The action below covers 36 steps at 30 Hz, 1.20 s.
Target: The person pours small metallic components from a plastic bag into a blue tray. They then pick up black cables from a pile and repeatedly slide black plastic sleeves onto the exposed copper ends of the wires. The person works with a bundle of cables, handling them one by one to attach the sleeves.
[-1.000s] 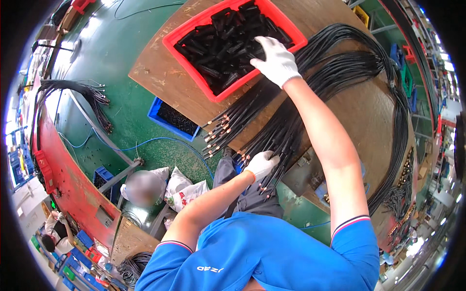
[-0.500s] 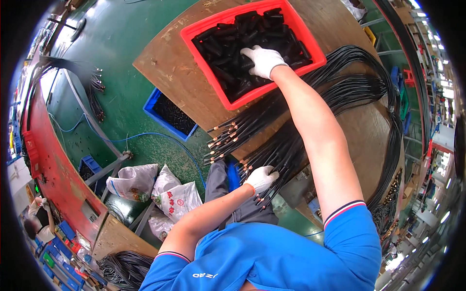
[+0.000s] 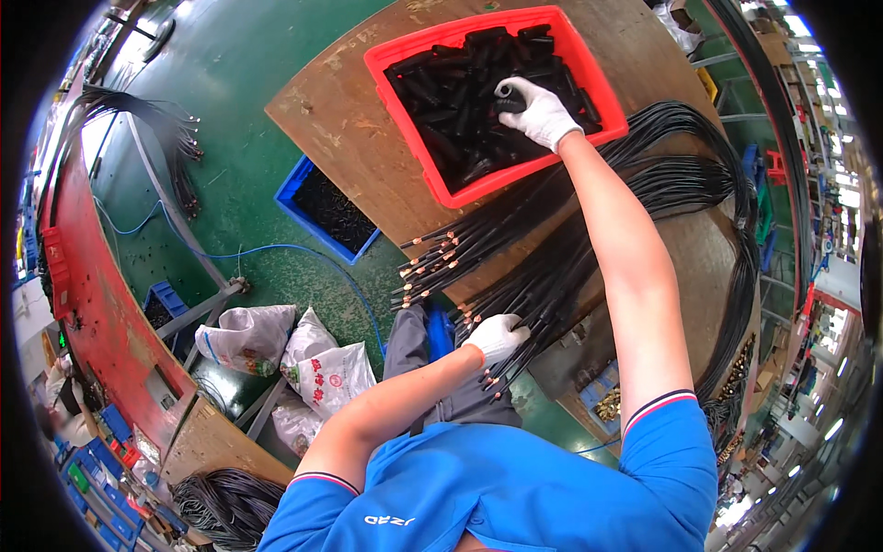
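My right hand [image 3: 543,114], in a white glove, is over the red bin [image 3: 440,195] full of short black tube-like sleeves [image 3: 441,87]. Its thumb and fingers are curled around a dark piece that looks like one of these black sleeves [image 3: 510,103]. Lower down, my gloved left hand [image 3: 499,339] is closed on part of a bundle of black cables [image 3: 552,285], close to their bare copper-coloured ends. A second group of cable ends [image 3: 432,262] lies just beyond it, on the wooden table [image 3: 340,101].
The cables loop round the table's right side. A blue crate [image 3: 326,212] of small dark parts stands on the green floor to the left. White sacks [image 3: 322,359] lie by my legs. A red-topped bench [image 3: 110,304] with another cable bundle is at far left; a blue air hose crosses between.
My right hand has shifted slightly right within the bin, and its fingers have curled round a black sleeve. My left hand stays on the cables. The whole view has shifted slightly.
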Tool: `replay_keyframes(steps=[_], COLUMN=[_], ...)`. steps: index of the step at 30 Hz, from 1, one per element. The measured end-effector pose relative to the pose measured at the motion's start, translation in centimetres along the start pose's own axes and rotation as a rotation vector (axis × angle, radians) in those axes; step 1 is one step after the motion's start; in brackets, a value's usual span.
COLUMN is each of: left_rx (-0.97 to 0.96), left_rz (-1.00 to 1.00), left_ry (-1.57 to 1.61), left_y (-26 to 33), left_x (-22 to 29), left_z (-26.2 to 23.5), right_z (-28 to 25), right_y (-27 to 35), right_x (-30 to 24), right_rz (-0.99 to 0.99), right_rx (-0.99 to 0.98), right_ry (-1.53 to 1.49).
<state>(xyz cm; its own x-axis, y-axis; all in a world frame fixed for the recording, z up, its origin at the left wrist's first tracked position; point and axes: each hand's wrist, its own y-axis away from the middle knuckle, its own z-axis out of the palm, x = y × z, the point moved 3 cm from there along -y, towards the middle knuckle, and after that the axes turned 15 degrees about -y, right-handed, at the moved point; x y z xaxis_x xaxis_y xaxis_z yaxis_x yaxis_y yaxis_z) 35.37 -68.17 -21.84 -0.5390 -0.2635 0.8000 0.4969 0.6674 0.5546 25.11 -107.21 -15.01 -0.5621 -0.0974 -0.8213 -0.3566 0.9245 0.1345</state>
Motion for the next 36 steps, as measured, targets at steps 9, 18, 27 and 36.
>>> replay_keyframes(steps=[9,18,27,36], left_rx=[-0.202,-0.461,-0.553,-0.494], left_rz=[-0.041,-0.058,-0.316,-0.261], left_ry=[0.099,0.329,0.417,0.529], left_y=[0.4,1.9,1.1,1.2], left_x=[2.0,7.1,7.9,9.4], left_z=[-1.2,-3.6,1.1,6.2], right_z=[-4.8,-5.8,3.5,9.0], right_y=[4.5,28.5,54.0,61.4], right_x=[-2.4,-6.9,-8.7,-11.5], right_rz=[0.119,-0.076,0.187,0.245], right_rx=[0.394,0.299,0.259,0.160], right_ry=[-0.835,-0.615,-0.296,-0.398])
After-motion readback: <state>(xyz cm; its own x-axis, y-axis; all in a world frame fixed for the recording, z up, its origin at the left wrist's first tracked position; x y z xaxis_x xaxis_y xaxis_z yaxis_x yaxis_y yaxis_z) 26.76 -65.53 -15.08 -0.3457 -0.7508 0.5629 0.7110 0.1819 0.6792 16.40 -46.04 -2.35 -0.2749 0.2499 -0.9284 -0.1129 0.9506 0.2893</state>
